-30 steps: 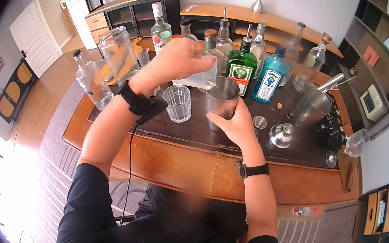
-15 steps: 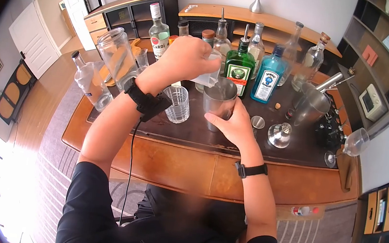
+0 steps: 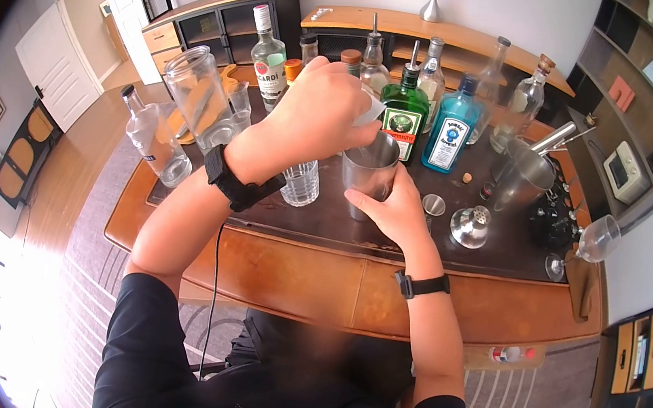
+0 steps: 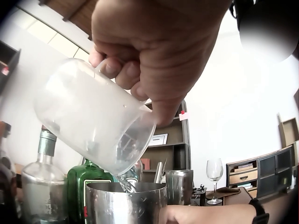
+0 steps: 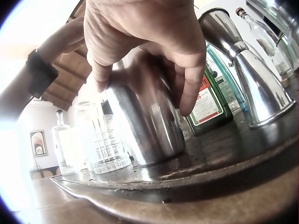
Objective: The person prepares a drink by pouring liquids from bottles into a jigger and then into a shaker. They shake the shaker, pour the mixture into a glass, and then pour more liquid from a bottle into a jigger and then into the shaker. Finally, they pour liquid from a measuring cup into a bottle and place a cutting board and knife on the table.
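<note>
My left hand (image 3: pixel 317 113) grips the handle of a translucent plastic jug (image 4: pixel 88 114), tipped steeply with its rim low. Clear liquid runs from the jug into a metal shaker tin (image 4: pixel 126 205). My right hand (image 3: pixel 395 208) holds that tin (image 5: pixel 145 121) round its side, thumb on one face and fingers on the other, while its base stands on the dark table top. In the head view the left hand hides most of the jug. Beside the tin stands a cut-glass tumbler (image 3: pixel 301 183), partly behind the left wrist.
Behind the tin are a green bottle (image 3: pixel 404 107), a blue bottle (image 3: pixel 449 133) and several clear bottles. To the right stand a jigger (image 3: pixel 433 206), a strainer-topped shaker lid (image 3: pixel 470 227), a second metal tin (image 3: pixel 524 173) and a wine glass (image 3: pixel 599 239). A large glass jar (image 3: pixel 197 94) stands left.
My left hand has tilted the jug further and shifted slightly right over the tin, covering more of the jug in the head view. The right hand and tin stay almost in place.
</note>
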Available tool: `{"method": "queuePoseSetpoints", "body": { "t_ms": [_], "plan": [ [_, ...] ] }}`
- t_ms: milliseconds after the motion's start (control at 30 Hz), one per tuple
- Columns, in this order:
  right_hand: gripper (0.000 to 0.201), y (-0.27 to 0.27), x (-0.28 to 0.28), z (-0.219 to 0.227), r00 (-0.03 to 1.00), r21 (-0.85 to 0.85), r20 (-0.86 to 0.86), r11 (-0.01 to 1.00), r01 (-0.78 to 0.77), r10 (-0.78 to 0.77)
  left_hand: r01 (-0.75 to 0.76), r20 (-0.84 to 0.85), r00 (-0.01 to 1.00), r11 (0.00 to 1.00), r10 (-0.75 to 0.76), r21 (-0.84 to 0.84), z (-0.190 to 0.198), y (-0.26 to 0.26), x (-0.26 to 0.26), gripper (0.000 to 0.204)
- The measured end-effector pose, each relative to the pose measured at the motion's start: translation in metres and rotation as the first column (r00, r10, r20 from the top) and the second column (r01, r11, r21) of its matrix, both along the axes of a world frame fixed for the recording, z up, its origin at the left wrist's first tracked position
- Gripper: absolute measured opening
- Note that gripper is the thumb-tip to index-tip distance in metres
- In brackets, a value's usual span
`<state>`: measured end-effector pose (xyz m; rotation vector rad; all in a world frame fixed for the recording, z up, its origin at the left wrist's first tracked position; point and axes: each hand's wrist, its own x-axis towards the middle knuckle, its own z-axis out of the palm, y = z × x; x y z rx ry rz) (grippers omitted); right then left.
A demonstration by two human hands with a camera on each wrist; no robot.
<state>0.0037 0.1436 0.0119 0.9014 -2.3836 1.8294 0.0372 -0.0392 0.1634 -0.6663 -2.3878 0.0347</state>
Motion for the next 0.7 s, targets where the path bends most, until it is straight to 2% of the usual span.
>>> {"method": "queuePoseSetpoints", "body": {
  "t_ms": [100, 200, 400, 500, 600, 700],
  "plan": [
    [0.074, -0.001, -0.001, -0.002, 1.0, 0.005, -0.013, 1.0, 0.007, -0.007, 0.169, -0.196, 0.965, 0.984, -0.176, -0.05, -0.007, -0.002, -0.003, 0.032],
    [0.074, -0.001, -0.002, -0.005, 1.0, 0.001, -0.017, 1.0, 0.015, -0.015, 0.17, -0.16, 0.969, 0.977, -0.19, -0.13, -0.008, -0.002, -0.002, 0.029],
    [0.074, 0.0, 0.001, 0.001, 1.0, 0.035, 0.006, 0.999, 0.029, -0.029, 0.234, -0.157, 0.955, 0.965, -0.251, -0.119, -0.014, -0.008, -0.002, 0.031],
    [0.075, 0.0, 0.001, 0.0, 0.999, 0.047, -0.003, 0.998, 0.044, -0.044, 0.248, -0.217, 0.943, 0.967, -0.253, -0.05, -0.008, -0.009, 0.003, 0.031],
    [0.076, 0.0, -0.001, -0.002, 0.999, 0.045, -0.01, 0.998, 0.041, -0.04, 0.255, -0.198, 0.941, 0.96, -0.273, -0.112, -0.022, -0.01, 0.001, 0.032],
    [0.076, -0.001, 0.0, -0.002, 0.999, 0.033, -0.018, 0.998, 0.046, -0.046, 0.208, -0.251, 0.944, 0.977, -0.214, -0.047, -0.024, -0.013, 0.005, 0.032]
  ]
}}
